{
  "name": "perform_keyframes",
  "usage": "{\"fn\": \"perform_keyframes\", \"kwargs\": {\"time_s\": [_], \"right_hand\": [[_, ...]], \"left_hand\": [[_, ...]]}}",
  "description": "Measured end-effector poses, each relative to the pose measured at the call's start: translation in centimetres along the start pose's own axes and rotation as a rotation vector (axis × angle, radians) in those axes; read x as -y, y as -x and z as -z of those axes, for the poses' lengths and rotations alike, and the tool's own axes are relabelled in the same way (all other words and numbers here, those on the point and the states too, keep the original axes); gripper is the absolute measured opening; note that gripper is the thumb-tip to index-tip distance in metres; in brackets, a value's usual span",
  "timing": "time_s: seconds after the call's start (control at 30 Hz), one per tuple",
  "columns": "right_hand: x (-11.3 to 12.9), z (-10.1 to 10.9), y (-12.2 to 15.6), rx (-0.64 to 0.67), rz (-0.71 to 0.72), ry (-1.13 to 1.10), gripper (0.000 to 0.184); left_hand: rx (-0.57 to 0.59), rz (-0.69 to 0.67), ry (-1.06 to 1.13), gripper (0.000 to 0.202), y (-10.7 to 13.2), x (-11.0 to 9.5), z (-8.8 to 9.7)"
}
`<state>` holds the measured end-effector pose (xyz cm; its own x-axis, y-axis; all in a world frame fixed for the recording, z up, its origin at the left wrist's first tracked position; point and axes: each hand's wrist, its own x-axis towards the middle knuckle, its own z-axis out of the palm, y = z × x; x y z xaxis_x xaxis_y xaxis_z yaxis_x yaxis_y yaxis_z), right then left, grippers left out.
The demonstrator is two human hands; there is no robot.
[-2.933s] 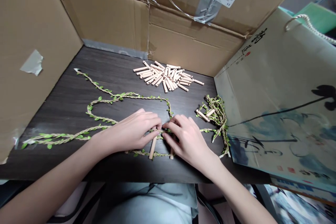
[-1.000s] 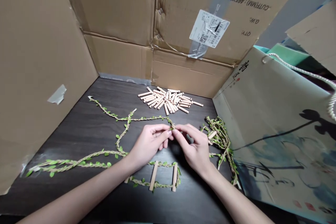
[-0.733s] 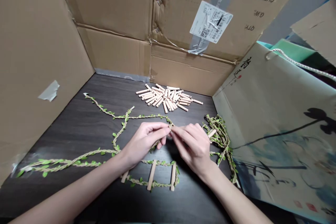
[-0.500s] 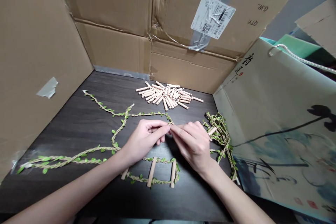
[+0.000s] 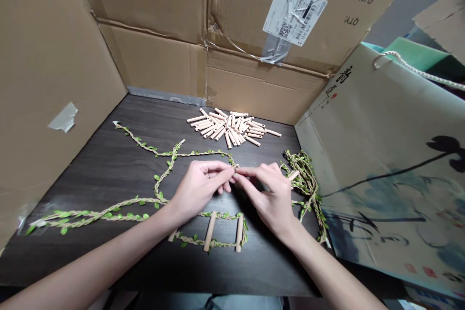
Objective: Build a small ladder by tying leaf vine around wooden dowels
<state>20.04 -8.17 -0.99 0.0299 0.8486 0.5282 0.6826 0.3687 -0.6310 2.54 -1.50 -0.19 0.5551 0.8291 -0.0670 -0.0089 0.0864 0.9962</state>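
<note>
My left hand (image 5: 204,185) and my right hand (image 5: 271,191) meet over the middle of the dark table, fingertips pinched together. Leafy twine (image 5: 203,153), tan braid with small green leaves, runs from the left into this pinch; the exact spot held is hidden by my fingers. Behind my right hand the end of a wooden dowel (image 5: 293,175) pokes out. Nearer me lies a small rope ladder, its wooden rungs (image 5: 209,231) joined by leafy twine. My left wrist partly covers its left end.
A pile of drilled wooden dowels (image 5: 236,128) lies at the back. A bundle of leafy twine (image 5: 303,174) rests on the right beside a paper bag (image 5: 385,155). More twine (image 5: 90,218) is taped at left. Cardboard walls (image 5: 152,58) stand behind and to the left.
My right hand's fingers have shifted at the pinch, the thumb now showing below the index finger. The view has tilted slightly; the other things lie as before.
</note>
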Motion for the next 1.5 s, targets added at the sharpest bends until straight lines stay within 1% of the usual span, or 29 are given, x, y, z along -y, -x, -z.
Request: {"fn": "perform_keyframes", "kwargs": {"time_s": [0.03, 0.13, 0.17, 0.23, 0.3, 0.5, 0.67, 0.73, 0.77, 0.8, 0.87, 0.9, 0.93, 0.97, 1.03, 1.07, 1.13, 1.2, 1.27, 1.33, 1.37, 1.4, 1.43, 1.47, 1.5], "right_hand": [[0.1, 0.0, 0.0, -0.003, -0.091, -0.073, 0.008], [0.2, 0.0, -0.2, 0.025, -0.385, -0.344, 0.025], [0.2, 0.0, -0.4, 0.044, -0.458, -0.425, 0.029], [0.2, 0.2, -0.8, 0.079, -0.544, -0.536, 0.035], [0.2, 0.4, -1.1, 0.097, -0.575, -0.582, 0.037], [0.0, 0.4, -1.2, 0.091, -0.576, -0.588, 0.034], [-0.1, 0.5, -1.0, 0.143, -0.619, -0.68, 0.028], [-0.2, 0.6, -1.1, 0.159, -0.641, -0.706, 0.028], [-0.2, 0.7, -1.1, 0.164, -0.647, -0.709, 0.028], [-0.2, 0.7, -1.1, 0.169, -0.651, -0.71, 0.028], [-0.3, 0.6, -1.0, 0.18, -0.659, -0.709, 0.028], [-0.4, 0.6, -1.0, 0.188, -0.665, -0.712, 0.028], [-0.5, 0.5, -1.0, 0.194, -0.672, -0.718, 0.028], [-0.5, 0.4, -0.9, 0.199, -0.682, -0.727, 0.028], [-0.7, 0.3, -0.8, 0.205, -0.707, -0.756, 0.03], [-0.8, 0.3, -0.7, 0.209, -0.723, -0.775, 0.031], [-0.8, 0.2, -0.7, 0.218, -0.754, -0.811, 0.032], [-0.7, 0.3, -0.7, 0.224, -0.78, -0.836, 0.033], [-0.6, 0.4, -0.9, 0.219, -0.803, -0.85, 0.034], [-0.4, 0.5, -1.1, 0.213, -0.824, -0.862, 0.034], [-0.3, 0.5, -1.2, 0.209, -0.832, -0.867, 0.034], [-0.3, 0.5, -1.3, 0.206, -0.837, -0.872, 0.034], [-0.4, 0.5, -1.3, 0.202, -0.838, -0.876, 0.034], [-0.4, 0.4, -1.3, 0.197, -0.836, -0.879, 0.034], [-0.5, 0.4, -1.3, 0.189, -0.83, -0.882, 0.034]], "left_hand": [[-0.007, 0.0, 0.003, 0.03, 0.0, 0.0, -0.1], [-0.032, -0.012, 0.003, 0.03, 0.2, -0.1, -0.4], [-0.037, -0.018, -0.002, 0.03, 0.2, -0.1, -0.5], [-0.046, -0.029, -0.025, 0.03, 0.2, -0.1, -0.6], [-0.047, -0.043, -0.053, 0.029, 0.2, 0.0, -0.7], [-0.027, -0.057, -0.131, 0.028, 0.4, 0.0, -0.4], [0.062, -0.036, -0.245, 0.036, 0.2, -0.7, 0.3], [0.05, -0.068, -0.397, 0.04, -0.1, -1.3, 1.2], [0.005, -0.102, -0.531, 0.04, -0.2, -1.6, 1.9], [-0.067, -0.14, -0.697, 0.039, -0.4, -1.9, 2.8], [-0.259, -0.179, -1.07, 0.036, -0.7, -2.5, 5.0], [-0.338, -0.153, -1.214, 0.039, -0.8, -2.7, 6.2], [-0.397, -0.093, -1.309, 0.043, -0.9, -2.8, 7.4], [-0.41, -0.024, -1.371, 0.044, -1.0, -2.9, 8.5], [-0.333, 0.12, -1.432, 0.037, -1.3, -2.8, 10.0], [-0.291, 0.162, -1.442, 0.032, -1.4, -2.7, 10.4], [-0.23, 0.205, -1.45, 0.027, -1.7, -2.5, 10.7], [-0.224, 0.19, -1.446, 0.028, -1.9, -2.5, 10.4], [-0.265, 0.092, -1.385, 0.028, -1.9, -2.9, 9.8], [-0.283, -0.056, -1.181, 0.028, -1.7, -3.4, 8.8], [-0.25, -0.12, -1.026, 0.028, -1.5, -3.7, 8.0], [-0.183, -0.158, -0.844, 0.027, -1.2, -3.9, 7.1], [-0.075, -0.167, -0.677, 0.027, -0.9, -3.9, 6.1], [0.049, -0.148, -0.553, 0.025, -0.6, -3.9, 4.9], [0.108, -0.13, -0.468, 0.023, -0.2, -3.7, 3.8]]}}
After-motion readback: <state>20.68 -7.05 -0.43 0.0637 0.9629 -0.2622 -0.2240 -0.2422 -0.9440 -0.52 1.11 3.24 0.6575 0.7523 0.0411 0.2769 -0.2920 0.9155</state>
